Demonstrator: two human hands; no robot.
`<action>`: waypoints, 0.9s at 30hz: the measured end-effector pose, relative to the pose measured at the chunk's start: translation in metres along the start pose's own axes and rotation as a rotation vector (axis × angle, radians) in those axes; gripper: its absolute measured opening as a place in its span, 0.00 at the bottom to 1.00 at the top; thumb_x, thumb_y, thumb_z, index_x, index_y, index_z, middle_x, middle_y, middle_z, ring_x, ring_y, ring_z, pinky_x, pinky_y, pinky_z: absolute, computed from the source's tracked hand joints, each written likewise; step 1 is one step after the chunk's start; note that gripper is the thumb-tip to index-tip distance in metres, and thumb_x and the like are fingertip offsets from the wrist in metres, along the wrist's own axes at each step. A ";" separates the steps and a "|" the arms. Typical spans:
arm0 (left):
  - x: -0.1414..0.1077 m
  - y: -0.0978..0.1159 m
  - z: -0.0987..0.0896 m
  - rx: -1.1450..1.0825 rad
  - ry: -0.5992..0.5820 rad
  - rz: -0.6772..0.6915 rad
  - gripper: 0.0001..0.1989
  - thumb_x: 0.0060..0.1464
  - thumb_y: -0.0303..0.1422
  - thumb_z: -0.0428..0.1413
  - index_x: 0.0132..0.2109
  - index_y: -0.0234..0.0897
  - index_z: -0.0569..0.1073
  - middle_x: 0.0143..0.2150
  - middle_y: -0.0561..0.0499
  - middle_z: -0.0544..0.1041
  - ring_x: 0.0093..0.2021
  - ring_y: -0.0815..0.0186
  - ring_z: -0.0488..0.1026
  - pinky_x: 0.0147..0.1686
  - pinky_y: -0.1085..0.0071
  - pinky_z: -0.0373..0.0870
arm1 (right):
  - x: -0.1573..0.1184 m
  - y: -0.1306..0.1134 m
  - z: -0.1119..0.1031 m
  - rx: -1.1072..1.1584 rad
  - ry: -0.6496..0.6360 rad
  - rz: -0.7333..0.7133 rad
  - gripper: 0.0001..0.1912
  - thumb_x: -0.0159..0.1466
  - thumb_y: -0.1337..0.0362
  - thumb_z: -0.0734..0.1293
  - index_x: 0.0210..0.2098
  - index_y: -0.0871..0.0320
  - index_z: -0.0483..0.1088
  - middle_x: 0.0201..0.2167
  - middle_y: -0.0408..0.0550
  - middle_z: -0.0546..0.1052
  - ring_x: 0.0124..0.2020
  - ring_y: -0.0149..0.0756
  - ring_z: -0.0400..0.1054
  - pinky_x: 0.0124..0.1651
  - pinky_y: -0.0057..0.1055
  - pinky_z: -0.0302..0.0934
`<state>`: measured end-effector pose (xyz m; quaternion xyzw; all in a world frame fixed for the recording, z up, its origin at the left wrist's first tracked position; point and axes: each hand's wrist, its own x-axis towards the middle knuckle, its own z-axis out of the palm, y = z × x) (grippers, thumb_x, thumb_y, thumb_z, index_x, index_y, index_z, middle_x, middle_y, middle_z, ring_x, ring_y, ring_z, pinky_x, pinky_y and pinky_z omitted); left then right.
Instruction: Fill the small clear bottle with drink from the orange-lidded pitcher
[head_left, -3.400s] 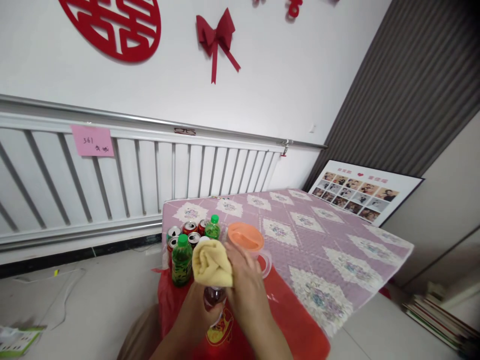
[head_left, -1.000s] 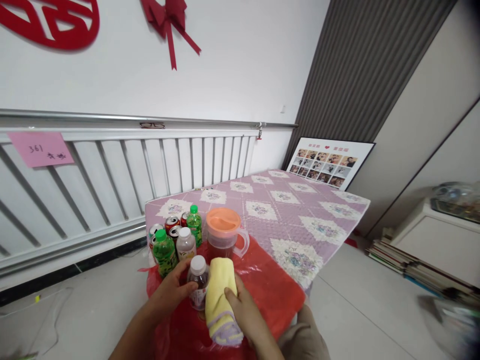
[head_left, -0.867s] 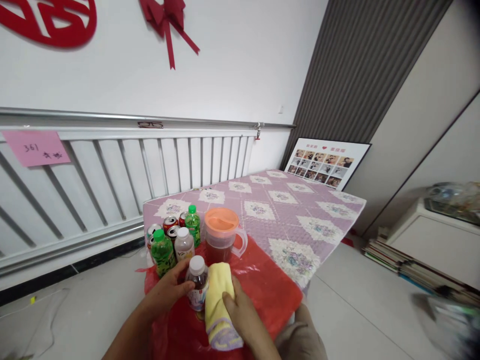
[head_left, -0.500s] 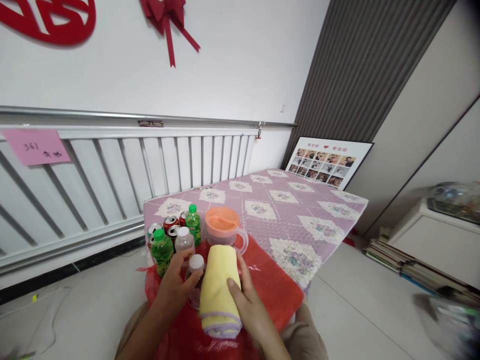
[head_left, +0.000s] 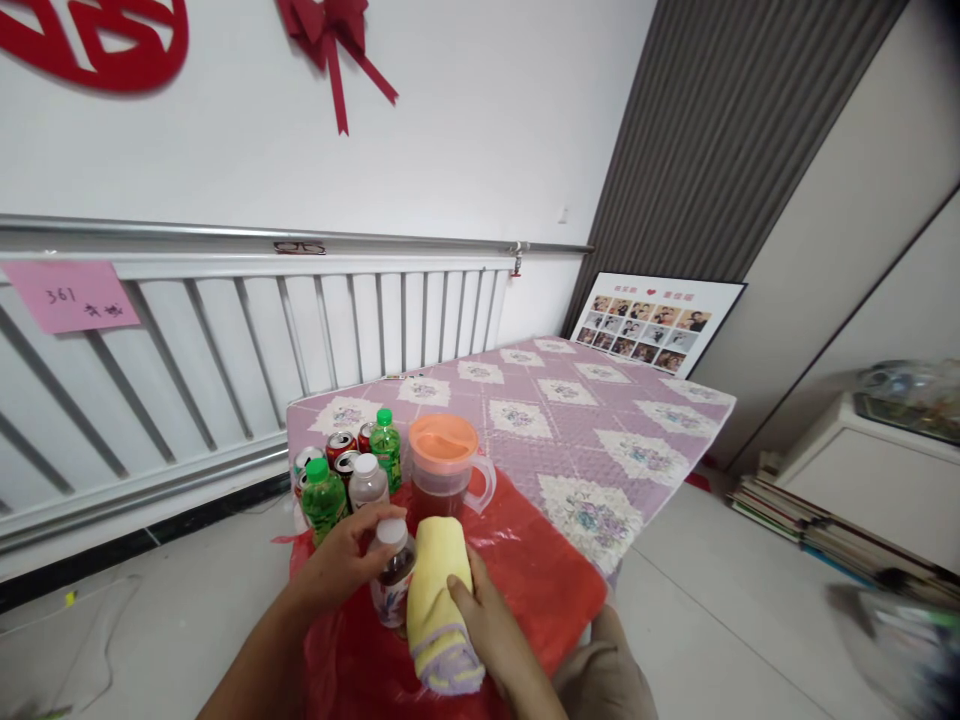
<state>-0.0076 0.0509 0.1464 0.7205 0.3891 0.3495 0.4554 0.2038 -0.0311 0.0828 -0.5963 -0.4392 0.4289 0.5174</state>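
Observation:
My left hand (head_left: 346,558) has its fingers closed around the white cap of a clear bottle (head_left: 391,598) with dark contents and a printed label. The bottle is upright on the red plastic sheet (head_left: 536,555). A folded yellow towel (head_left: 439,600) with a lilac edge is in my right hand (head_left: 489,612), its thumb on top and the other fingers hidden behind. The towel lies against the bottle's right side. Just beyond stands a pitcher (head_left: 442,485) with an orange lid and dark liquid inside.
Behind my left hand stand a second white-capped bottle (head_left: 367,482), green-capped bottles (head_left: 325,500) and several drink cans (head_left: 342,445). A purple floral cloth (head_left: 517,420) covers the table. A radiator (head_left: 360,330) runs along the wall; a photo board (head_left: 652,325) leans at the far end.
My left hand has closed on the bottle's cap. The towel has moved down toward me and tilted, showing more of the bottle and the pitcher.

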 end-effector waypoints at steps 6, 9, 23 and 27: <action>-0.002 -0.005 0.002 -0.064 -0.011 -0.015 0.22 0.51 0.35 0.58 0.55 0.39 0.73 0.56 0.45 0.76 0.56 0.53 0.72 0.58 0.56 0.67 | 0.000 -0.001 -0.005 -0.114 -0.041 -0.021 0.31 0.60 0.54 0.67 0.60 0.56 0.67 0.61 0.55 0.71 0.62 0.47 0.63 0.65 0.45 0.52; -0.011 -0.017 0.013 -0.092 0.122 -0.050 0.31 0.49 0.34 0.59 0.62 0.39 0.64 0.64 0.43 0.69 0.63 0.52 0.66 0.63 0.53 0.61 | 0.000 -0.009 -0.004 -0.079 -0.050 -0.062 0.31 0.62 0.54 0.65 0.62 0.57 0.65 0.63 0.54 0.68 0.64 0.45 0.61 0.66 0.42 0.51; -0.032 -0.030 0.033 -0.069 0.213 -0.225 0.35 0.43 0.31 0.62 0.60 0.39 0.63 0.59 0.43 0.73 0.59 0.50 0.71 0.61 0.55 0.66 | -0.003 -0.030 0.007 0.198 -0.101 0.059 0.28 0.61 0.49 0.66 0.57 0.55 0.69 0.53 0.52 0.77 0.52 0.48 0.72 0.51 0.42 0.67; -0.025 -0.030 0.018 -0.189 0.026 -0.140 0.36 0.43 0.33 0.63 0.60 0.37 0.63 0.60 0.42 0.73 0.59 0.50 0.71 0.60 0.56 0.67 | 0.000 -0.013 0.000 0.153 -0.122 0.082 0.28 0.60 0.51 0.68 0.56 0.58 0.70 0.54 0.54 0.76 0.54 0.49 0.70 0.52 0.41 0.67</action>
